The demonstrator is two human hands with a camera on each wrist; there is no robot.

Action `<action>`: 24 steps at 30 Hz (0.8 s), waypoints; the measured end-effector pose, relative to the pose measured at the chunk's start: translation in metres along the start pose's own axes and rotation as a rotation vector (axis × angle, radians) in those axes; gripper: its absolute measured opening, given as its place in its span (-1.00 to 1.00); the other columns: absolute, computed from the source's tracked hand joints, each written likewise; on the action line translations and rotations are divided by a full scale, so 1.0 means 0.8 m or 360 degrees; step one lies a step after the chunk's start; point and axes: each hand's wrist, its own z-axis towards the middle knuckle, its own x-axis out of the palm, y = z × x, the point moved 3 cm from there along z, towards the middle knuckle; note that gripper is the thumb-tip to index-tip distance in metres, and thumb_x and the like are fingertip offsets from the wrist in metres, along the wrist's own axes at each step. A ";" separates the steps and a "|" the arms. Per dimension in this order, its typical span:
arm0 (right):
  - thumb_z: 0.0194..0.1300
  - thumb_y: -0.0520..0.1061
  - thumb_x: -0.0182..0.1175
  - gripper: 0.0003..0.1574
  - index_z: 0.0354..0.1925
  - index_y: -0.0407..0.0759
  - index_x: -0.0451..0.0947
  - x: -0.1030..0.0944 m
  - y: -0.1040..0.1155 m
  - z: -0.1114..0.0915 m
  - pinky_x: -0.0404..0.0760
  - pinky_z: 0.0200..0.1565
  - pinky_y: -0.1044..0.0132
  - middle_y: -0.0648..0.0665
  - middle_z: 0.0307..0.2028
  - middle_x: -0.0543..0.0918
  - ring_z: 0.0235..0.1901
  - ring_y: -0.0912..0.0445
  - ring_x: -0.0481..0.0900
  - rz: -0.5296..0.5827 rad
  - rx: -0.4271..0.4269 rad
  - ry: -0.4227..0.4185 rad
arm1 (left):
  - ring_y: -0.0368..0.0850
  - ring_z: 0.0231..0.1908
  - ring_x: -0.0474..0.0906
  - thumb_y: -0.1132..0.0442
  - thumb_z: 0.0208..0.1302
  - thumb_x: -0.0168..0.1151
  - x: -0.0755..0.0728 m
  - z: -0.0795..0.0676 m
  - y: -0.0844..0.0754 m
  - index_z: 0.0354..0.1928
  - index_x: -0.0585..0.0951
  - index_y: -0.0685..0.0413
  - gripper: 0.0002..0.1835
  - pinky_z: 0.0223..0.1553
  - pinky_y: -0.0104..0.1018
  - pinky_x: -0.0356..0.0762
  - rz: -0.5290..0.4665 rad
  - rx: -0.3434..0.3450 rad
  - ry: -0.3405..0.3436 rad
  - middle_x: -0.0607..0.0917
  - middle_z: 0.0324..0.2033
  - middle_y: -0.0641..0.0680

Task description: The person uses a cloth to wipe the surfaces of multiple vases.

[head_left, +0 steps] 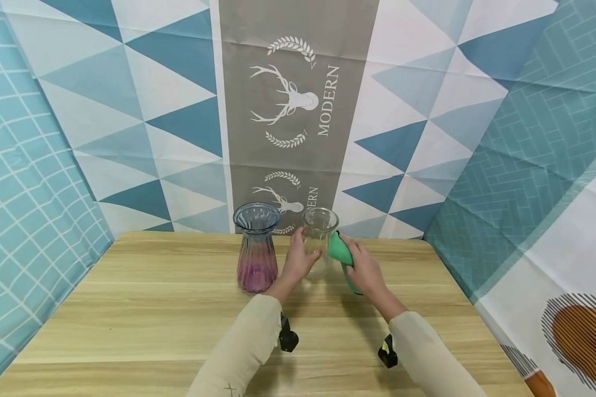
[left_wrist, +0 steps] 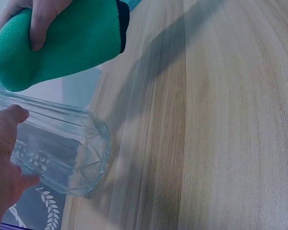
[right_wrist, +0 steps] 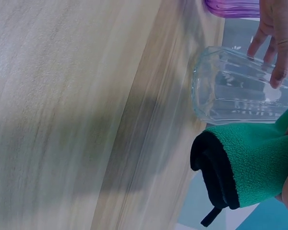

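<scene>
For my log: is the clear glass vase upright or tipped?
Upright: the head view shows the clear glass vase with rim uppermost, base toward the wood-grain tabletop.

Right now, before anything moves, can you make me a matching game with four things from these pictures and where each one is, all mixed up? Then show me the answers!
Things
1. clear ribbed glass vase
2. grey wall panel with white deer prints
3. fuzzy green cloth with black edging
4. blue-and-purple ribbed glass vase

Places
A. behind the pale wooden table
B. standing on the table, not held
C. held by the left fingers
D. held by the right fingers

Right pairs: 1-C, 2-A, 3-D, 4-B
</scene>
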 end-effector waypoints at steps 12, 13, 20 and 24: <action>0.08 -0.36 0.23 -0.09 0.36 0.06 0.20 0.005 0.005 0.005 0.59 -0.12 -0.12 -0.27 0.12 0.46 0.02 -0.17 0.52 -0.0010 -0.0010 -0.0031 | 0.19 0.24 0.32 0.24 0.07 0.33 -0.003 -0.001 0.003 0.36 0.09 0.13 -0.15 0.27 0.00 0.35 -0.0006 0.0017 0.0045 0.26 0.29 0.24; 0.08 -0.37 0.23 -0.09 0.36 0.06 0.20 0.006 0.005 0.005 0.59 -0.11 -0.12 -0.27 0.12 0.47 0.02 -0.17 0.52 -0.0009 -0.0015 -0.0031 | 0.19 0.25 0.31 0.24 0.07 0.33 -0.003 -0.001 0.003 0.36 0.09 0.12 -0.14 0.27 0.00 0.34 -0.0007 0.0012 0.0057 0.25 0.30 0.24; 0.08 -0.38 0.22 -0.11 0.35 0.04 0.22 0.010 0.004 0.006 0.59 -0.09 -0.12 -0.27 0.12 0.47 0.03 -0.18 0.52 -0.0037 -0.0070 -0.0017 | 0.19 0.26 0.30 0.22 0.07 0.33 -0.006 -0.001 0.003 0.37 0.06 0.15 -0.12 0.28 0.00 0.33 0.0000 0.0029 0.0087 0.23 0.31 0.24; 0.11 -0.34 0.24 -0.11 0.36 0.06 0.20 0.014 0.002 0.006 0.58 -0.08 -0.13 -0.27 0.13 0.47 0.04 -0.19 0.52 -0.0082 -0.0078 0.0045 | 0.19 0.25 0.31 0.21 0.06 0.34 -0.007 0.001 0.005 0.37 0.06 0.17 -0.11 0.28 -0.01 0.34 0.0017 0.0046 0.0088 0.24 0.30 0.25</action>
